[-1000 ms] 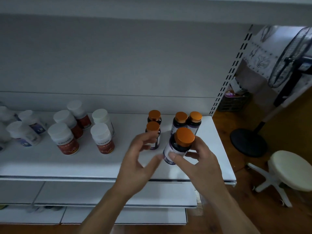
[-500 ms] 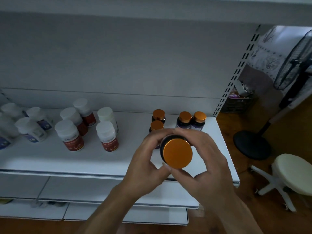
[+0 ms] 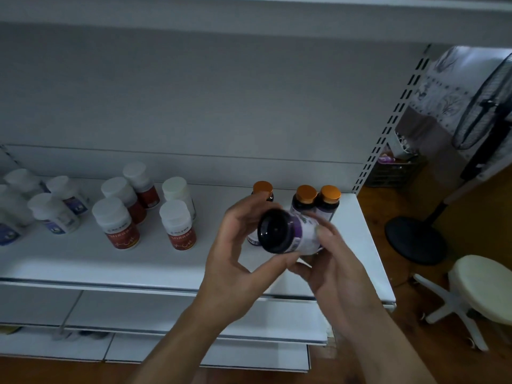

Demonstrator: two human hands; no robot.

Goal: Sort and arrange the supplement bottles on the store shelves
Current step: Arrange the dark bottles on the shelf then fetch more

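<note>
Both hands hold one dark supplement bottle with a purple and white label, tipped so its black base faces me, above the front of the white shelf. My left hand curls round its base end. Round the label end wrap the fingers of my right hand. Behind them stand three orange-capped dark bottles; a fourth is mostly hidden by my left hand. To the left stand white-capped bottles with red labels and others with blue labels.
A slotted shelf upright marks the right end. On the wooden floor beyond it are a black standing fan, a cream stool and a dark crate. Lower shelves jut out below.
The held bottle has been turned over: half a second ago its orange cap faced me, now its dark base does. Both hands shifted slightly right with it.
</note>
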